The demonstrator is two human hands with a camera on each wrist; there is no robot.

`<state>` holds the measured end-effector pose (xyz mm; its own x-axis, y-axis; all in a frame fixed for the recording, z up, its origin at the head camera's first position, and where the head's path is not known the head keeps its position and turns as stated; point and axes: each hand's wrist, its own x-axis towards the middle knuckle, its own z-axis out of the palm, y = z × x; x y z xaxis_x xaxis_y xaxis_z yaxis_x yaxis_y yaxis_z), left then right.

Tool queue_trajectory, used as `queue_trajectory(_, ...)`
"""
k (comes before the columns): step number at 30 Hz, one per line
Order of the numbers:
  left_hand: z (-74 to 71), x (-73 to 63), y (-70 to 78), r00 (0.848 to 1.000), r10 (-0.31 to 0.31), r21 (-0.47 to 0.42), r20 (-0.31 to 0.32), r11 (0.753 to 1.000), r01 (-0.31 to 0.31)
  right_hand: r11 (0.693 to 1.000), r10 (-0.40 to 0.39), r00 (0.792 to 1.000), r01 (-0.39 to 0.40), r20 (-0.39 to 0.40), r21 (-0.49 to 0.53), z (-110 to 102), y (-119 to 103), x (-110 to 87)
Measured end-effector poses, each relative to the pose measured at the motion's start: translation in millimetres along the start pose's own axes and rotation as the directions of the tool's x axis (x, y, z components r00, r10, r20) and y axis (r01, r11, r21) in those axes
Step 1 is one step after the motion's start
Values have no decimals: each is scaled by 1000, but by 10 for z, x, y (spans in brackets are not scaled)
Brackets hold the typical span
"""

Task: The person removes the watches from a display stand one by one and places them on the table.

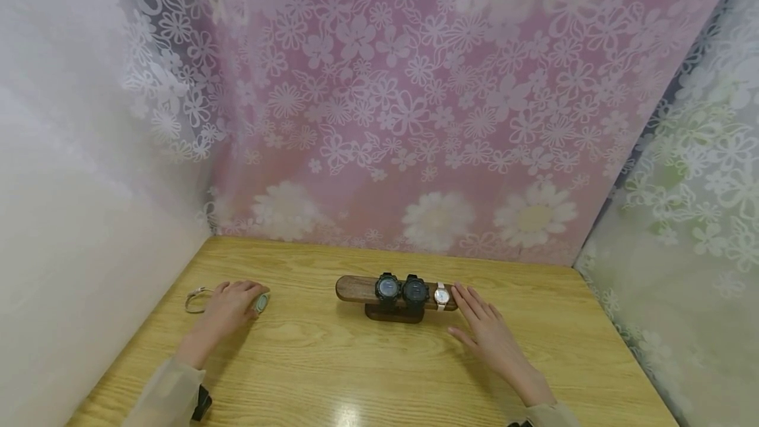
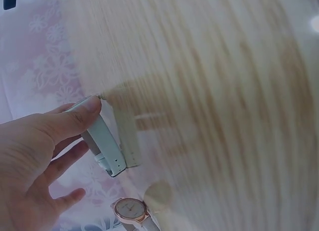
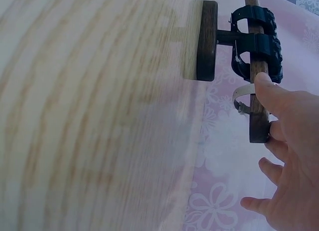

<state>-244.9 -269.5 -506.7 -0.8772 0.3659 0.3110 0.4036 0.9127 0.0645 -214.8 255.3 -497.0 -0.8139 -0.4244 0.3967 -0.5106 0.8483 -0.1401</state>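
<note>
My left hand (image 1: 228, 308), at the left side of the table, pinches a mint-green wristwatch (image 1: 261, 302) between thumb and fingers. In the left wrist view its pale green strap (image 2: 110, 146) hangs down with the lower end close to the tabletop. On the other side, my right hand (image 1: 489, 335) is at the right end of a dark wooden watch stand (image 1: 356, 288), its fingers extended and fingertips right at the bar's end. Two black watches (image 1: 388, 287) and a white-strapped watch (image 1: 441, 296) are looped around the bar, the white one nearest my right hand.
Just left of my left hand lies another watch (image 1: 194, 300), whose rose-gold case (image 2: 130, 209) shows in the left wrist view. The wooden table (image 1: 308, 361) meets a pink floral curtain (image 1: 385, 117) at the back, with pale coverings at both sides.
</note>
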Motion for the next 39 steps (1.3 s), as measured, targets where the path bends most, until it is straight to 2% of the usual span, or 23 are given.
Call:
queue_trajectory(13,59,27,1,1000,10,-26,-8,1000,-10,999,35,998,-36,59,20,3,8,-2)
queue_trajectory(21,33,22,17,1000,-5,-29,1,1000,5,999,40,997,-42,61,22,-4,-2,-3)
queue_trajectory(29,34,18,18,1000,6,-15,5,1000,-6,999,44,997,-45,66,21,-11,-10,-7)
queue_trajectory(39,59,18,9,1000,9,-37,-26,999,-10,999,36,998,-37,60,24,-16,-10,0)
